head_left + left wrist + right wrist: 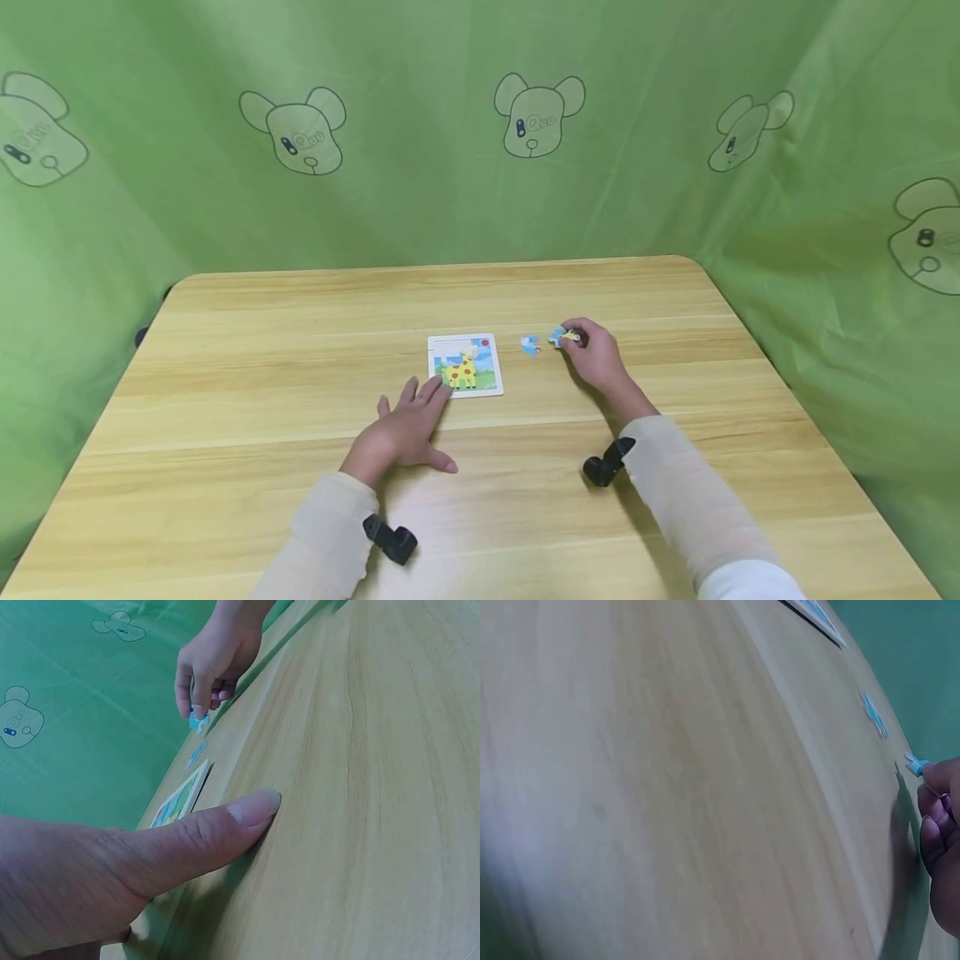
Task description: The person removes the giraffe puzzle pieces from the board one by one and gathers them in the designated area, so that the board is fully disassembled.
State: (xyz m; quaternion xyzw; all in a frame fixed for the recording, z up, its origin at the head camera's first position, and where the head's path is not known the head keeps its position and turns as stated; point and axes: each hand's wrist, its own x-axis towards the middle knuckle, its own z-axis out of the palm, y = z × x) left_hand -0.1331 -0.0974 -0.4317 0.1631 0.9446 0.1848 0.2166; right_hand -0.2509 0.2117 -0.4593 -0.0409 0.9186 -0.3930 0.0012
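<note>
Giraffe jigsaw (467, 371) lies on the counter (300, 333), left of the right hand (597, 358), whose fingers pinch a blue-and-yellow piece (556, 337); a loose piece (529, 344) sits between. The nearer left hand (405, 429) touches its corner, fingers outspread.

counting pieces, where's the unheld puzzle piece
In the head view, the unheld puzzle piece lies on the table between the giraffe puzzle, on its left, and the right hand.

- My head view is bright, the desk (450, 521) glaring near six o'clock.
- I get dimmer, bluish wrist views.
- My right wrist view shows a shadow (904, 855) at four o'clock.
</note>
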